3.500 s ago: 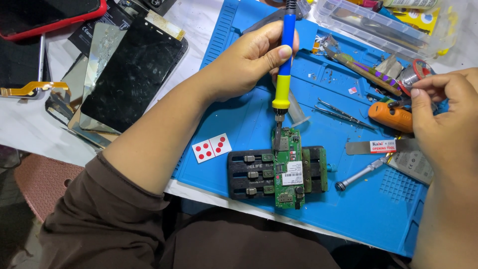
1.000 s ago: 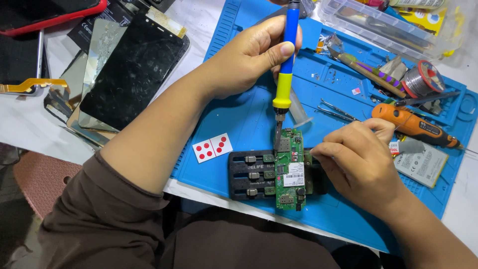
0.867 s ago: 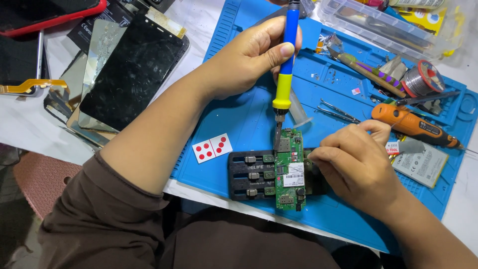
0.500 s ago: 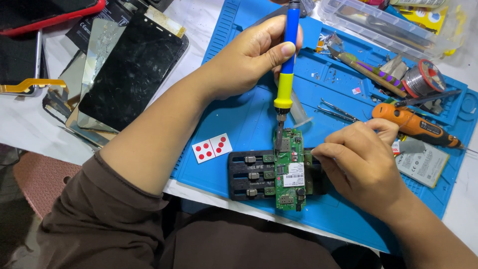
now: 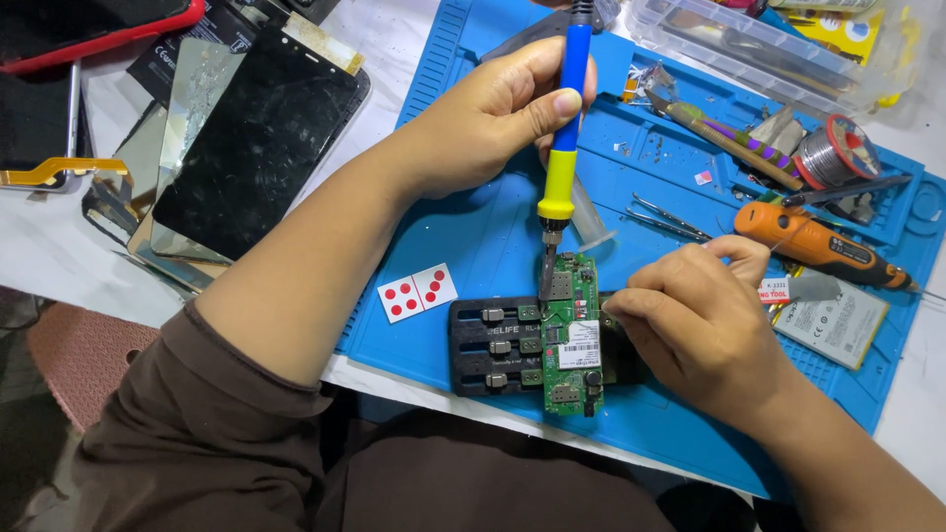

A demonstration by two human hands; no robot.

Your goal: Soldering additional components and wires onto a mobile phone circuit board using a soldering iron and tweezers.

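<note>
My left hand grips a blue and yellow soldering iron upright, its tip touching the upper left edge of a green circuit board. The board is clamped in a black holder on a blue work mat. My right hand rests against the board's right side, fingers curled; whether they pinch anything is hidden.
A white domino tile with red dots lies left of the holder. Tweezers, an orange rotary tool, a solder spool and a flat battery sit on the right. Phone screens lie at left, a clear plastic box at the back.
My right hand came from the far right of the mat to the board's right side 3.5 s ago to 1 s ago. Over the last second both hands and the iron barely moved.
</note>
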